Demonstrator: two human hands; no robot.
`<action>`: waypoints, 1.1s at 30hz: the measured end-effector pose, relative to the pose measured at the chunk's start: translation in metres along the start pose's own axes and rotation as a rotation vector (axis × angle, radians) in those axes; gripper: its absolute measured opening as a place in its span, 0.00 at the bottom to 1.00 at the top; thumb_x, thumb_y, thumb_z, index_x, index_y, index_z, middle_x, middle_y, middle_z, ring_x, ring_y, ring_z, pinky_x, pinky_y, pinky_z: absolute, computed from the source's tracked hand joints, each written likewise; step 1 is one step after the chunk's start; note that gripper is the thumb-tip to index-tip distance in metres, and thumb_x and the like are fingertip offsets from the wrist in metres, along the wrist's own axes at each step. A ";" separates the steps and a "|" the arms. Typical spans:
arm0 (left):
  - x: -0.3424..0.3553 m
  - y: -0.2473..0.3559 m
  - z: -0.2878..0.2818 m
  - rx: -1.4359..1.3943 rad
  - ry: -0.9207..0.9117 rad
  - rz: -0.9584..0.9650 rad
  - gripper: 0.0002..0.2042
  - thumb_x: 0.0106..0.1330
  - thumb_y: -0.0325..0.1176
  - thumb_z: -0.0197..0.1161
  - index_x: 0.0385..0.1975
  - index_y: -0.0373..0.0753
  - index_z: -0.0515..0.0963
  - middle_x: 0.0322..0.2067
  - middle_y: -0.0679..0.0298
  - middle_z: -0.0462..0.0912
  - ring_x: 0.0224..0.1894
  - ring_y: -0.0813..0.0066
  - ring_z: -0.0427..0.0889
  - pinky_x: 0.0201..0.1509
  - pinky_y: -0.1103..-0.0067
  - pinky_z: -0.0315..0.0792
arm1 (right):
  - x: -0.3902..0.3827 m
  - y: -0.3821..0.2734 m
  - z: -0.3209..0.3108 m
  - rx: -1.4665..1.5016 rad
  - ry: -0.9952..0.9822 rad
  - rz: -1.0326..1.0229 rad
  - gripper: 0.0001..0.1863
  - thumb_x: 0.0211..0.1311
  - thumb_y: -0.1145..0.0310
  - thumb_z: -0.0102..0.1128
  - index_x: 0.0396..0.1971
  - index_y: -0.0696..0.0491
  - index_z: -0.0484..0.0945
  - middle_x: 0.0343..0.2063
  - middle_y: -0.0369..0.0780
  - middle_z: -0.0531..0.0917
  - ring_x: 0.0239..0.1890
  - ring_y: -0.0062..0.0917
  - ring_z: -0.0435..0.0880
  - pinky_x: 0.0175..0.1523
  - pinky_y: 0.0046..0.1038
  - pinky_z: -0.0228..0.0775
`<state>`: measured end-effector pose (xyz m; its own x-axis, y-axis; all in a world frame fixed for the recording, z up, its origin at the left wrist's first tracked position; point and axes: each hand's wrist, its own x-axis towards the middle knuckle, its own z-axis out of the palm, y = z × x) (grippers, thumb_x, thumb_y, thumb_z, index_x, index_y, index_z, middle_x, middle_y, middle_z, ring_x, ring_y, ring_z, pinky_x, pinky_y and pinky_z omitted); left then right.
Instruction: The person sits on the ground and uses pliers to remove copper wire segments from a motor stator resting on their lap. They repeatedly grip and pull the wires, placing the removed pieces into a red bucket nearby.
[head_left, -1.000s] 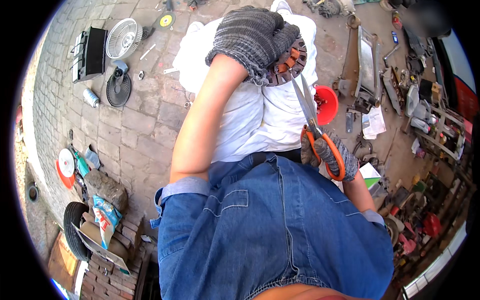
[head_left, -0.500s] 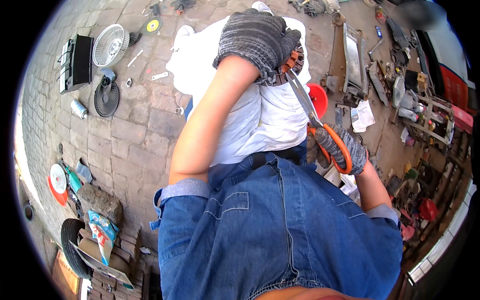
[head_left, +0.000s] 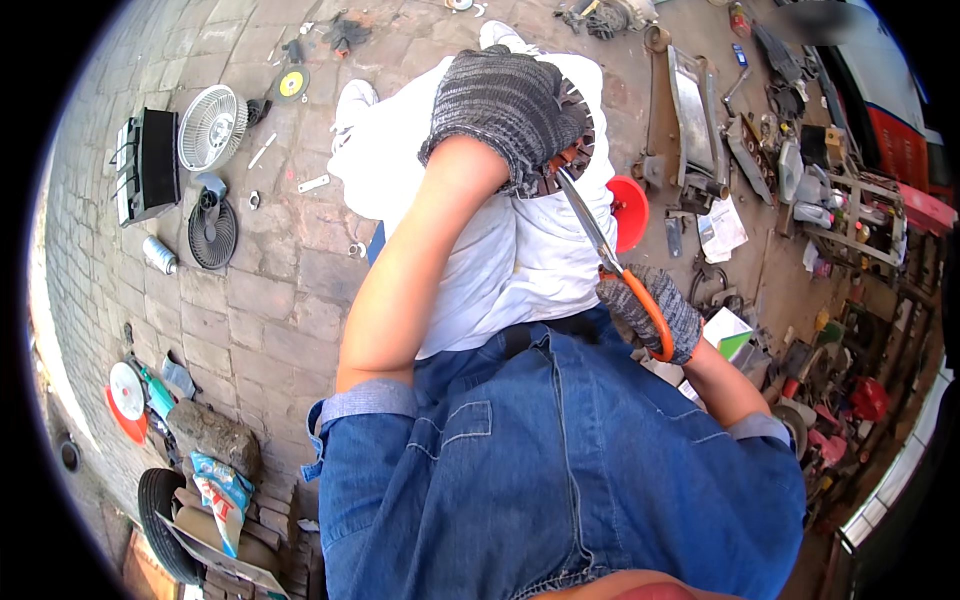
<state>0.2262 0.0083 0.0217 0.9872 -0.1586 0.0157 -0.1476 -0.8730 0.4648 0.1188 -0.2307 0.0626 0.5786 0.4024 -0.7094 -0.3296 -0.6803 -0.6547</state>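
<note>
My left hand (head_left: 500, 115), in a grey striped knit glove, is closed round a motor stator (head_left: 586, 122) above my white-covered lap. Dark teeth ring the stator's edge, and a bit of copper-brown winding (head_left: 567, 160) shows beside my fingers; the glove hides the rest. In my right hand (head_left: 682, 322), gloved alike, is a pair of scissors (head_left: 600, 240) with long metal blades and orange handles. The blades point up and left, their tips at the winding by the stator's lower edge. Whether the tips touch the winding, I cannot tell.
A red bowl (head_left: 628, 215) stands right of my knees. On the brick floor at left lie a white fan-like basket (head_left: 213, 128), a black fan part (head_left: 212, 232), a black box (head_left: 148, 167) and a spray can (head_left: 159, 254). Metal frames (head_left: 694, 115) and scrap crowd the right.
The scissors' handles and blades have come closer together. My right hand has shifted slightly left and down, while my left hand has tilted a little with the stator, showing more of its toothed edge.
</note>
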 end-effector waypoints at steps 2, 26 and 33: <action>0.001 -0.002 0.005 -0.022 0.028 0.025 0.21 0.44 0.54 0.65 0.26 0.41 0.81 0.27 0.55 0.82 0.37 0.57 0.79 0.42 0.65 0.72 | 0.009 0.023 0.006 -0.177 0.049 -0.318 0.13 0.63 0.60 0.59 0.40 0.54 0.77 0.13 0.30 0.72 0.13 0.12 0.69 0.18 0.17 0.58; 0.062 -0.053 0.014 -0.099 -0.387 0.437 0.17 0.68 0.37 0.51 0.55 0.45 0.73 0.48 0.49 0.77 0.50 0.53 0.77 0.54 0.70 0.71 | 0.021 0.036 0.016 -0.129 0.146 -0.152 0.16 0.57 0.60 0.63 0.22 0.58 0.75 0.15 0.43 0.75 0.19 0.27 0.76 0.28 0.33 0.67; 0.064 -0.067 0.023 -0.210 -0.336 0.540 0.16 0.68 0.37 0.52 0.53 0.42 0.74 0.47 0.51 0.79 0.47 0.57 0.79 0.53 0.71 0.71 | 0.030 0.057 0.029 -0.169 0.205 -0.185 0.18 0.57 0.54 0.63 0.27 0.58 0.79 0.20 0.49 0.78 0.22 0.40 0.78 0.30 0.34 0.69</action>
<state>0.2979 0.0465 -0.0289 0.7003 -0.7131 0.0337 -0.5678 -0.5276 0.6319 0.0954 -0.2393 -0.0034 0.7614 0.4086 -0.5033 -0.0858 -0.7060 -0.7030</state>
